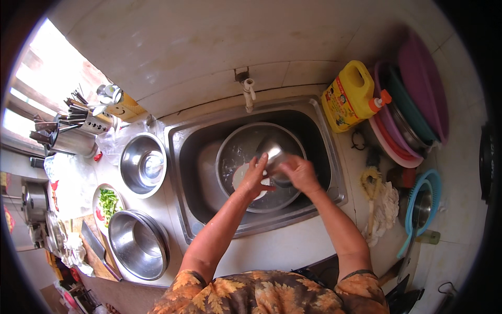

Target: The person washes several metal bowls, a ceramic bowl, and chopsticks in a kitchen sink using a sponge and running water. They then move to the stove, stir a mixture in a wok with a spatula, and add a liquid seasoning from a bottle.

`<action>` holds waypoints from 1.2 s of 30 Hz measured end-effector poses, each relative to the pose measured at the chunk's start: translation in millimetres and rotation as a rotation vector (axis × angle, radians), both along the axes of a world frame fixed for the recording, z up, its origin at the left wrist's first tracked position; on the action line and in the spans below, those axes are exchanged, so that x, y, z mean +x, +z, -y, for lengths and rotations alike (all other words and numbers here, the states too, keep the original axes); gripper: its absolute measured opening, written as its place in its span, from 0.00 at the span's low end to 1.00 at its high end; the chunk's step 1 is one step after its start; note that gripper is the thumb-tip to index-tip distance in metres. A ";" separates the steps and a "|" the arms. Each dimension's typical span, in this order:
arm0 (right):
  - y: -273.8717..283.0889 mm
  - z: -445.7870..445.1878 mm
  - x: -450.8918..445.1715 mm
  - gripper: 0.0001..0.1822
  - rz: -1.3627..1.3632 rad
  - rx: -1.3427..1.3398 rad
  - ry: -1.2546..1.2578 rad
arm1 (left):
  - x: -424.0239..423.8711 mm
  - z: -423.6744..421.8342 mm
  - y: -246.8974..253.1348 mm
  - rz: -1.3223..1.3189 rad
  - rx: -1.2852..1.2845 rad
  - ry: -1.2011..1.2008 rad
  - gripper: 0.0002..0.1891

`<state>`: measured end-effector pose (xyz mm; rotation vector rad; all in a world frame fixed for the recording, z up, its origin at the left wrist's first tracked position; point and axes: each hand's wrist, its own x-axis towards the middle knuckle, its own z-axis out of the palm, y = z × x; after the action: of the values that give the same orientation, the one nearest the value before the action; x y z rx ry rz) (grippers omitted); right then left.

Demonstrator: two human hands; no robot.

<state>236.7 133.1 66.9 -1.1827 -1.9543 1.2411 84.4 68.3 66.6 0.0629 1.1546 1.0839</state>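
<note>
My right hand (301,174), blurred, grips the edge of a small stainless steel bowl (270,148), which is blurred too. The small bowl is tilted above a wide metal basin (222,157) that stands in the sink (204,192). My left hand (253,178) is beside the small bowl, fingers spread; whether its fingertips touch the metal is not clear. Beneath the left hand, a white dish (240,174) lies in the basin, partly covered by the hand. A white tap (248,94) on the wall is over the sink's back edge; no water stream shows.
Left of the sink stand a steel bowl (127,165), stacked steel bowls (133,243), a plate of chopped greens (108,204) and a cleaver (94,241) on a cutting board. To the right are a yellow detergent jug (345,98), stacked basins (423,90) and a brush (370,188).
</note>
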 end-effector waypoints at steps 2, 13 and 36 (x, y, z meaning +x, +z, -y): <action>27.6 24.7 -28.7 0.07 0.266 0.333 0.209 | -4.5 8.3 0.3 0.096 -0.037 0.063 0.36; -3.9 21.6 -31.8 0.13 0.143 0.080 -0.094 | -37.6 73.2 34.1 -1.587 0.436 0.093 0.38; 92.3 -111.0 -110.5 0.27 0.202 0.574 -0.123 | -59.9 20.6 22.4 -0.220 0.207 0.442 0.26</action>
<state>126.1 244.1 159.1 -1.1259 -2.1390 0.4538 24.6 47.7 89.1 0.0932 1.2829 1.6193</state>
